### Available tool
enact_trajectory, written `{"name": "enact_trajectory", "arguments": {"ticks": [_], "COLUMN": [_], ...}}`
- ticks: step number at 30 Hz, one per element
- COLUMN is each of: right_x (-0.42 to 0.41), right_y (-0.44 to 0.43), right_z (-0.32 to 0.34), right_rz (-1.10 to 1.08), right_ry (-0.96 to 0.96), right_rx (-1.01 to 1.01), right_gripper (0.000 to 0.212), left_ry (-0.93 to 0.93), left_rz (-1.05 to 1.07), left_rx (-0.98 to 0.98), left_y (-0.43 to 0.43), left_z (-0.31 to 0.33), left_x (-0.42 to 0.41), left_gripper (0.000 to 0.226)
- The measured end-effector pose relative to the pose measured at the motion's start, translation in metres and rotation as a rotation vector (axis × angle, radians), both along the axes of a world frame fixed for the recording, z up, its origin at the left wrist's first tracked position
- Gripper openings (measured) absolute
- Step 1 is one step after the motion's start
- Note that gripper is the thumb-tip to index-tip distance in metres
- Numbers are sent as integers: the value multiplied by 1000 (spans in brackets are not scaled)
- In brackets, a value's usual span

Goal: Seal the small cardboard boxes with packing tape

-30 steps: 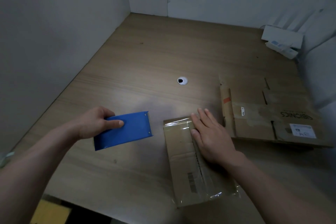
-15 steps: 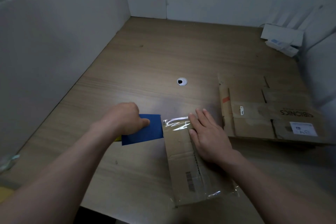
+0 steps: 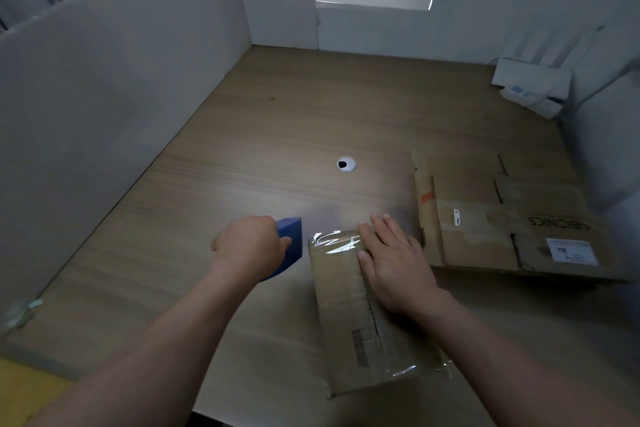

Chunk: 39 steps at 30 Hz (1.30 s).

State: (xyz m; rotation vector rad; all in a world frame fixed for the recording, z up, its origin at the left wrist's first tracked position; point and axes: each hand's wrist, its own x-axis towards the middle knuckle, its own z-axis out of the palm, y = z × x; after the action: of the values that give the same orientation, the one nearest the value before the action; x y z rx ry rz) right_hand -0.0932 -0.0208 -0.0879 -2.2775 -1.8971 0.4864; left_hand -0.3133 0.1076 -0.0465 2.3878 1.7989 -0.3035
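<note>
Movement is seen on the left side only: the left hand (image 3: pixel 249 246), whose fingers are curled round a blue tool (image 3: pixel 292 243), has been brought in across the table (image 3: pixel 294 121) from a place well to the left of the small cardboard box (image 3: pixel 343 305). The tool is now held just beside the box's far left corner, tipped so that only a narrow blue face is shown. Whether tool and box are touching cannot be told. The right hand (image 3: pixel 394 267) is laid flat on the far half of the box, fingers straight, and has not been shifted. The box is pinned by it near the front of the table, its long side running away from the viewer. Clear packing tape (image 3: pixel 332 239) is seen, wrinkled and shiny, over the far end, and a glossy strip shows at the near end too. The approach is judged to be the start of a pass over the far end, either for more tape to be laid or for the wrinkles to be pressed down. What the tool is cannot be settled. A flattened carton (image 3: pixel 485 236) lies to the right, just beside the box.
</note>
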Motion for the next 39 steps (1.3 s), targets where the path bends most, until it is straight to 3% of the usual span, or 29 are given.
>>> {"name": "enact_trajectory", "arguments": {"ticks": [8, 13, 18, 22, 26, 29, 31, 35, 37, 39], "right_x": [-5, -11, -16, -19, -17, -16, -15, -13, -13, -12], "right_y": [-2, -15, -32, -36, -38, -39, -39, -40, -41, -40], "right_z": [5, 2, 1, 1, -1, -2, -3, -4, -4, -4], "right_rz": [-43, -136, -260, -290, -309, -317, -310, -290, -280, -272], "right_ry": [-15, -47, -42, 5, 40, 85, 111, 134, 141, 141], "right_rx": [16, 31, 5, 15, 39, 59, 71, 88, 105, 108], "right_gripper": [54, 52, 57, 64, 62, 61, 59, 55, 55, 54], "left_ry": [-77, -67, -82, -63, -123, -68, -211, -821, -889, -790], "left_rz": [-44, -61, -72, -16, 67, 128, 83, -177, -323, -481], "left_rx": [201, 213, 175, 124, 8, -27, 88, 267, 211, 168], "left_y": [-21, -38, -53, -66, -72, -69, -69, -79, -79, -73], "left_z": [-45, -78, -121, -146, -142, -124, -102, -49, -36, -35], "left_x": [-56, -69, -93, -107, -107, -103, -92, -20, 18, 47], "left_gripper": [37, 30, 26, 35, 36, 44, 48, 44, 42, 44]}}
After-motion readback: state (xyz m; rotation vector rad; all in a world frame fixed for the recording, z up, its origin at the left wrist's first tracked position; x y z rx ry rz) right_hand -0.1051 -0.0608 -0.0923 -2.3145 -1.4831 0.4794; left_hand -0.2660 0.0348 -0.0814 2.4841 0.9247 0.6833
